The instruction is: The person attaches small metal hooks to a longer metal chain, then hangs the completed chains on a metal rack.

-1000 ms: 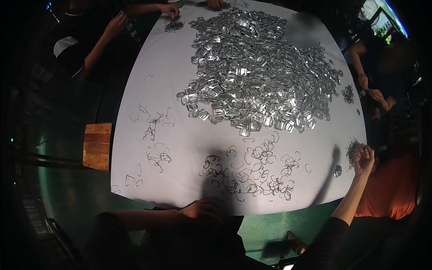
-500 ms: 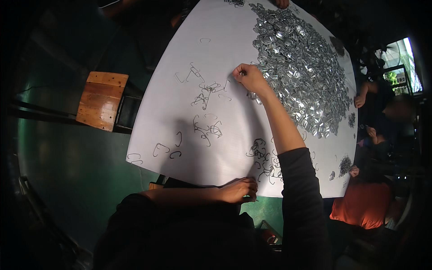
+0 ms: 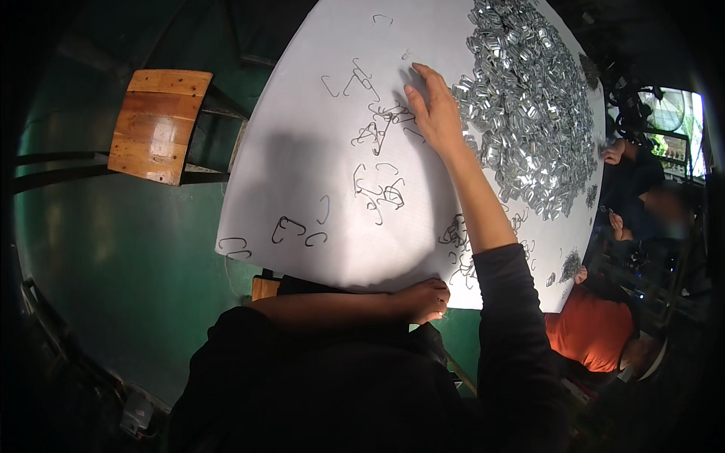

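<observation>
My right hand reaches over the white tabletop, thumb and fingers apart, holding nothing. Just beyond its fingertips is a small shiny metal piece. Beside the hand, on its right, spreads a big heap of silvery metal buckle-like pieces. A tangle of dark bent wire hooks lies on its left. At the table's near edge my left hand is closed, its fingers curled together. A tiny glint shows at those fingers, but what they hold is too small to make out.
More wire hooks lie in loose groups across the table, with another cluster beside my right forearm. A wooden stool stands at the left. Other people's hands are at the table's right edge, and a person in orange sits there.
My right hand has gone from pinched to open, and a small shiny piece now shows beyond its fingertips. My left hand stays closed at the near edge. The whole view has shifted.
</observation>
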`<move>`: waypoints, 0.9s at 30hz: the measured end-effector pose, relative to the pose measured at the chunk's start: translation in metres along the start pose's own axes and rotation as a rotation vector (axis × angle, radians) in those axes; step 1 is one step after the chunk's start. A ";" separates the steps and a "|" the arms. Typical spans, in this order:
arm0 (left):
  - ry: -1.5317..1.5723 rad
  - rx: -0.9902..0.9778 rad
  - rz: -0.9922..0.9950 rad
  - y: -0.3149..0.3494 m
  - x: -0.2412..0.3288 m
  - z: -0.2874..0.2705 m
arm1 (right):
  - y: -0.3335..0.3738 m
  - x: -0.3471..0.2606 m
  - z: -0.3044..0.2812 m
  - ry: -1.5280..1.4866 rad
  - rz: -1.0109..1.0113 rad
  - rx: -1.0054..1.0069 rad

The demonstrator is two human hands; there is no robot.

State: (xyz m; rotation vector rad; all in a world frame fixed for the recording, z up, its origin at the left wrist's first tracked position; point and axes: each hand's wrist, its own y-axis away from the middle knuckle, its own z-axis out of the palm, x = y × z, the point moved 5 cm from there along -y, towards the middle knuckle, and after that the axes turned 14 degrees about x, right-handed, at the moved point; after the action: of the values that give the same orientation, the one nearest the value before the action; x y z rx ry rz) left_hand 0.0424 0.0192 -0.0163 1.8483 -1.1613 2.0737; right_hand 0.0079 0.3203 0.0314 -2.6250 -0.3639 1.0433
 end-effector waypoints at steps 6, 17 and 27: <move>0.010 -0.025 -0.011 0.001 -0.007 0.007 | 0.047 -0.033 0.043 0.256 -0.193 -0.086; -0.010 -0.104 -0.041 0.002 -0.006 0.008 | 0.002 -0.048 0.088 -0.131 -0.429 -0.158; -0.057 -0.020 -0.023 0.000 -0.001 0.003 | 0.046 -0.036 0.026 0.255 -0.050 -0.038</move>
State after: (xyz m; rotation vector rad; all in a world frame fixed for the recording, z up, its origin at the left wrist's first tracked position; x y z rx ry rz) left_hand 0.0452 0.0179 -0.0173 1.9148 -1.1629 2.0025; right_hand -0.0300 0.2702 0.0192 -2.7241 -0.3905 0.6812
